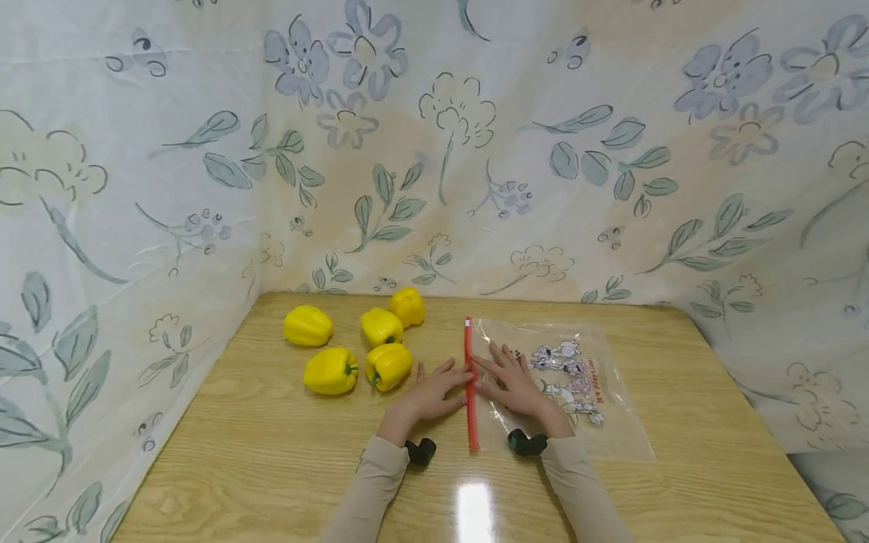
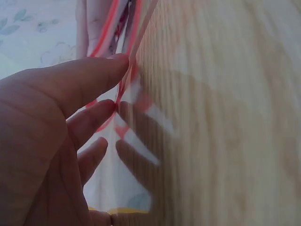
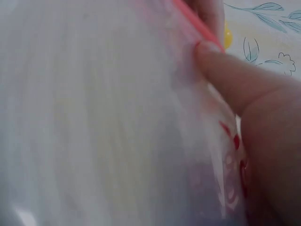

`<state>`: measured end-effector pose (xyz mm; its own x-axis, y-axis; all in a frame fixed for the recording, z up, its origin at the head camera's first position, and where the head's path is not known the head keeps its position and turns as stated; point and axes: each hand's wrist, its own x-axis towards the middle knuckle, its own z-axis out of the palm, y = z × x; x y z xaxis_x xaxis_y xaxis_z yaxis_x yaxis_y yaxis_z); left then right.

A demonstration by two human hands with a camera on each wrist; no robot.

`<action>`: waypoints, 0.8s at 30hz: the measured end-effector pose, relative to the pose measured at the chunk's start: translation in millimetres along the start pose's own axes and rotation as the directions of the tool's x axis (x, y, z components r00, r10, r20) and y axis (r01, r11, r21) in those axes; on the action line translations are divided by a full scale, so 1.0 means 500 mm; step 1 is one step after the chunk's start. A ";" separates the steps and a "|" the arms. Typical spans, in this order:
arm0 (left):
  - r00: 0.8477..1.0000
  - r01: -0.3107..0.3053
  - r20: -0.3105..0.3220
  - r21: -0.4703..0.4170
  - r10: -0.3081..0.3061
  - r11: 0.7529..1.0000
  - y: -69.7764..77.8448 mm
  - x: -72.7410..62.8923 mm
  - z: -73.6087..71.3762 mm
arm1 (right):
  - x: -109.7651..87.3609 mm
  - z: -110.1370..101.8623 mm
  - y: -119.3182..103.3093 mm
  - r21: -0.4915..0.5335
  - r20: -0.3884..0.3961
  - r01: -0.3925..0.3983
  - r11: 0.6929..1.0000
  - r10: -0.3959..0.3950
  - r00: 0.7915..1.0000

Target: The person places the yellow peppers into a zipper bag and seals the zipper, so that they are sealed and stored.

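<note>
A clear zip bag (image 1: 624, 422) with printed cartoon animals and a red zip strip (image 1: 473, 430) lies on the wooden table, its strip towards the left. My left hand (image 1: 431, 394) reaches in from the left, fingers extended, fingertips at the strip. In the left wrist view its thumb (image 2: 101, 77) and fingertips stand apart along the red edge. My right hand (image 1: 519, 386) rests over the bag with fingers spread, index finger and thumb near the strip. Its thumb tip (image 3: 209, 49) touches the red edge in the right wrist view. Plastic blurs much of that view.
Several yellow bell peppers (image 1: 330, 371) lie left of the bag, the closest pepper (image 1: 389, 367) just beyond my left hand. Floral cloth (image 1: 462, 226) hangs behind the table (image 1: 271, 467) and along its sides. A light reflection shows near the front.
</note>
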<state>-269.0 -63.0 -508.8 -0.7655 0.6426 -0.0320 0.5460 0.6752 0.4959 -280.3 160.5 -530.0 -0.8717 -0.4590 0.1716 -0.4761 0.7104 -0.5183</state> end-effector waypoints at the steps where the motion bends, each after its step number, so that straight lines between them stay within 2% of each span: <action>1: 1.000 -0.003 -0.002 0.002 0.003 1.000 -0.001 0.000 0.001 | -0.001 -0.001 0.000 0.007 0.004 -0.001 1.000 0.001 1.000; 16: 1.000 -0.023 0.003 0.044 0.023 0.999 -0.006 0.004 0.003 | 0.006 0.004 0.010 0.023 -0.016 0.040 0.999 -0.040 0.999; 24: 0.999 -0.032 0.015 0.037 0.031 0.999 -0.012 0.004 0.006 | 0.007 0.006 0.008 0.021 -0.018 0.061 0.998 -0.060 0.998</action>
<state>-272.8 -64.5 -514.2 -0.7428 0.6688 -0.0297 0.5822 0.6673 0.4645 -285.0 160.2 -534.2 -0.8433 -0.4916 0.2172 -0.5256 0.6699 -0.5244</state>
